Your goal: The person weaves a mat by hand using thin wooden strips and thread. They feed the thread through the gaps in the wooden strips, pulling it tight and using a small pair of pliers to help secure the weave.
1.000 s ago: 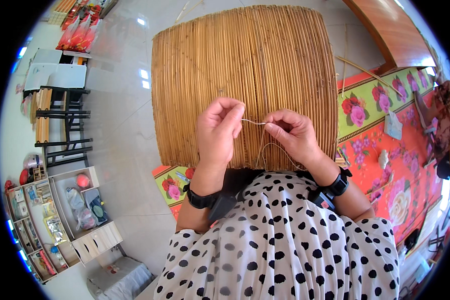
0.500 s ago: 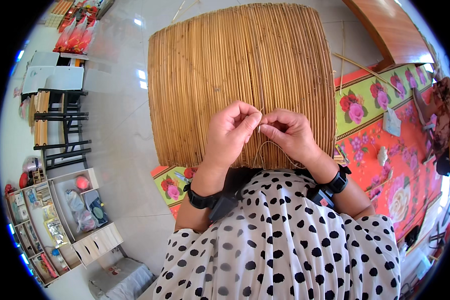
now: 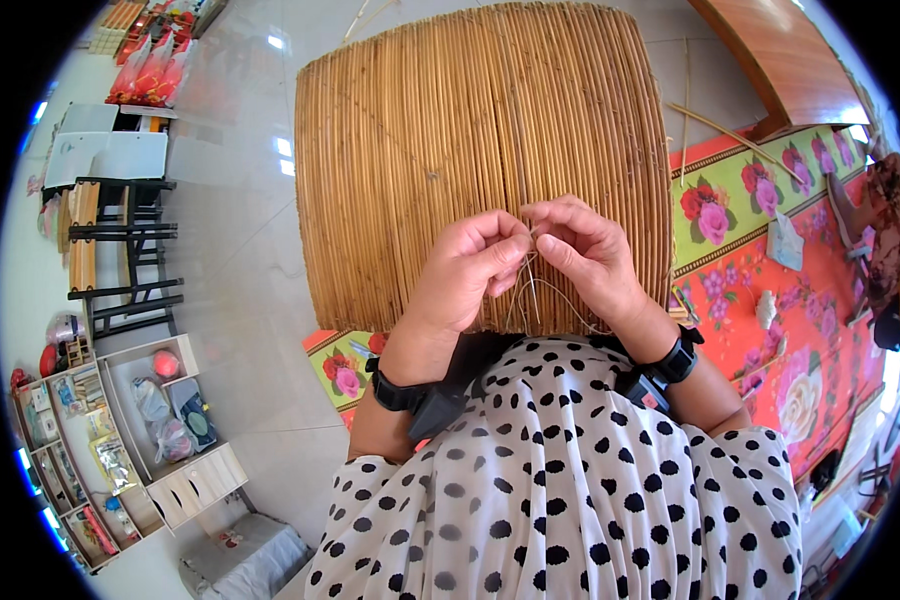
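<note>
A panel of tightly packed straw-coloured stalks (image 3: 410,150) stands tilted in front of my lap. Over its lower part my left hand (image 3: 475,260) and my right hand (image 3: 588,250) meet, thumbs and fingertips pinched close together on a fine pale thread (image 3: 560,290). From between them a thin needle (image 3: 535,295) hangs point down, apart from the stalks. The thread curves in a loose loop beneath my right hand. Fingertips hide the needle's upper end, so which hand bears it is unclear.
Red and green floral mats (image 3: 715,225) lie on the right, with loose stalks (image 3: 735,135) by a wooden furniture piece (image 3: 790,60). Folded black-legged stools (image 3: 130,240) and a shelf of small goods (image 3: 130,430) stand left. Another person's foot (image 3: 838,215) shows at far right.
The needle now hangs in plain sight below my fingers; before, only a small bit showed. My right hand has risen slightly, and my left hand has shifted a little to the right.
</note>
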`<state>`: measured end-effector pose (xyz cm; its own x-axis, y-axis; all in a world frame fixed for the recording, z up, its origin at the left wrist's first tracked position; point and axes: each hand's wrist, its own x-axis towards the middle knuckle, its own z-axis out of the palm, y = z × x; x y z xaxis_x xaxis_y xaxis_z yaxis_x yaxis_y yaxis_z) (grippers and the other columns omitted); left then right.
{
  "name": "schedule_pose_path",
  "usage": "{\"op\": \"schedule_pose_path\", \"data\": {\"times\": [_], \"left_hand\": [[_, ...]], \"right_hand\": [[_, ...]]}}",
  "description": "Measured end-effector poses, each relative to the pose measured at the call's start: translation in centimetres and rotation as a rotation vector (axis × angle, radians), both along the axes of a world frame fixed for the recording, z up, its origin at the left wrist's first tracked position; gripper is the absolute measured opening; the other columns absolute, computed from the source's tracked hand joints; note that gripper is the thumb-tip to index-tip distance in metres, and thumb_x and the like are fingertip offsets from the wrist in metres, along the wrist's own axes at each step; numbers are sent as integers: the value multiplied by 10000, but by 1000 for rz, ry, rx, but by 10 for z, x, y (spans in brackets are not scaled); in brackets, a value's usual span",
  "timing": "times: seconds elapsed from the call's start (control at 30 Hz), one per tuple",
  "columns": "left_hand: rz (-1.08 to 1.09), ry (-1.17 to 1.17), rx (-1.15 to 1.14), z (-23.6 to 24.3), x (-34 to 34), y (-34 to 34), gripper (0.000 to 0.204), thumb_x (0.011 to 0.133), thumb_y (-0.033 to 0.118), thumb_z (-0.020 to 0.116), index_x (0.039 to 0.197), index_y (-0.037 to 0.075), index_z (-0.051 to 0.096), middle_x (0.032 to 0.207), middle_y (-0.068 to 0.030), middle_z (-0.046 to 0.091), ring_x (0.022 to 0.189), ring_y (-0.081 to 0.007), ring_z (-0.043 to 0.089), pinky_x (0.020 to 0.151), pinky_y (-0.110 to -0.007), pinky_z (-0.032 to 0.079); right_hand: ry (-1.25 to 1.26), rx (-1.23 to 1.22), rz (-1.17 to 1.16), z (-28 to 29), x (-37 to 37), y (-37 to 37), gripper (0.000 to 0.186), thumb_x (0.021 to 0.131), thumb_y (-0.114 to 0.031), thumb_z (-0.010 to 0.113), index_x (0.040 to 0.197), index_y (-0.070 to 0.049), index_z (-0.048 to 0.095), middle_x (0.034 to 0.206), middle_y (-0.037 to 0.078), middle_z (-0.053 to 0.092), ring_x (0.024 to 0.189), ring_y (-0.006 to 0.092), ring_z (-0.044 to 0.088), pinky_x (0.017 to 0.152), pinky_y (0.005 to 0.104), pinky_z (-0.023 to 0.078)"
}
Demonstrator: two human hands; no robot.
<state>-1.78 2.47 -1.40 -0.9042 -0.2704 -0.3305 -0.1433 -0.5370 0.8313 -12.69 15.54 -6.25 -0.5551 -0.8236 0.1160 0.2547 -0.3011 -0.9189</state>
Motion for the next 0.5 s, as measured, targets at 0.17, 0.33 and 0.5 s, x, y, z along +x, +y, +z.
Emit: {"op": "schedule_pose_path", "data": {"times": [0.17,0.33,0.5], "left_hand": [[-38,-27,26,-4,-3,5,101,895,114,579,873,16,565,670,27,477,520,-44,402,463,-176,330],[-52,-24,29,-7,-3,5,111,899,123,577,871,16,567,660,29,474,513,-42,400,460,-174,330],[-53,-20,4,-6,-3,8,129,901,143,588,863,22,568,659,30,474,515,-42,402,460,-174,331]], "right_hand": [[89,-35,-30,2,0,2,161,859,-24,630,1015,-19,671,973,47,566,862,98,563,747,224,480],[73,4,-67,2,1,3,87,851,-19,638,929,-4,674,938,47,575,816,107,577,731,229,488],[76,44,-110,6,2,4,28,843,-20,642,862,-7,660,874,55,579,801,118,546,725,239,451]]}}
